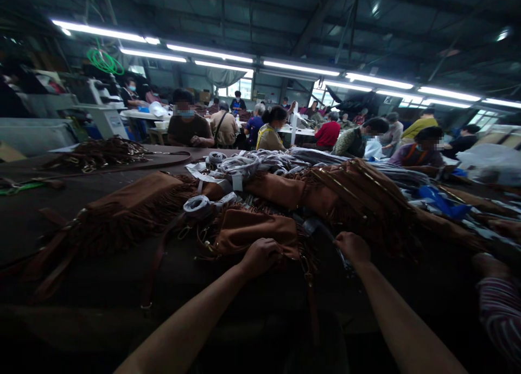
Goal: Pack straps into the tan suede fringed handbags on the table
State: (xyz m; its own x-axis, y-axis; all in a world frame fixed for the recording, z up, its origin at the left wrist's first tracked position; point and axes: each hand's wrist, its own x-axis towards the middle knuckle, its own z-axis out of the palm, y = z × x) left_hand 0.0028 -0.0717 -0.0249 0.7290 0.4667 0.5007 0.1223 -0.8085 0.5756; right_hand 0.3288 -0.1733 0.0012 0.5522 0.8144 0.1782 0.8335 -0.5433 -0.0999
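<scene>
A brown handbag with fringe lies in front of me. My left hand is closed at its front edge, fingers curled on the leather. To the right of it, my right hand pinches the end of a pale, plastic-looking strip. Exactly what that strip is, the dim light does not show. A strap with a metal clasp hangs from the bag's right end. Left of the bag, a coiled strap wrapped in pale material rests near another metal clip.
Another fringed bag lies at left, with a heap of straps behind it. Stacked brown bags and wrapped straps fill the middle and right. A co-worker's striped sleeve is close at right. Several people sit beyond the table.
</scene>
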